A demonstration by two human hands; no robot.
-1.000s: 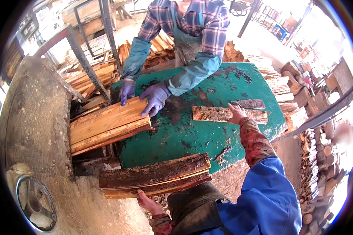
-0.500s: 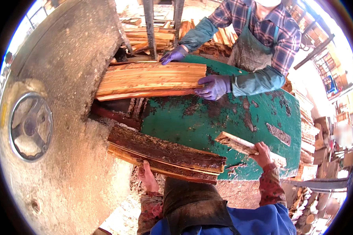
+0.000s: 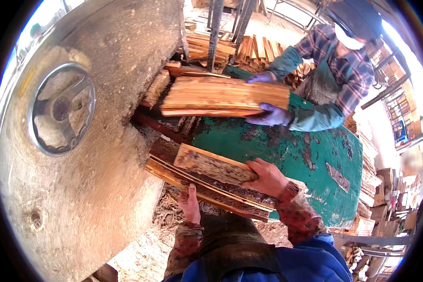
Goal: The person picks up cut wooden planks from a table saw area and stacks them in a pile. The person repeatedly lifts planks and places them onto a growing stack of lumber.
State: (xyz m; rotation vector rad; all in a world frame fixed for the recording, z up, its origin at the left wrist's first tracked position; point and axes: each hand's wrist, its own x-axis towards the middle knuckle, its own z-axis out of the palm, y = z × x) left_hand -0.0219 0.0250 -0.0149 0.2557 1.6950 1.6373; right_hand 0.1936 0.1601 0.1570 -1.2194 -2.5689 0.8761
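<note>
My right hand is closed round a narrow, bark-flecked wooden slat, held over a stack of dark, bark-covered boards. At the stack's near side, my left hand grips its edge, thumb up against the wood and the other fingers partly hidden beneath. The boards' left end lies against the big machine housing. Across the green worktop, a co-worker's purple-gloved hands hold a wide, pale plank, slightly blurred.
On the housing at left is a metal handwheel. The co-worker stands at the worktop's far side. Split wood is piled behind the upright metal posts; more lumber is stacked at right. Bark scraps litter the worktop.
My right hand has brought the slat leftward from the worktop to over the dark boards. The co-worker's plank has come away from the housing toward the right. The whole view has shifted.
</note>
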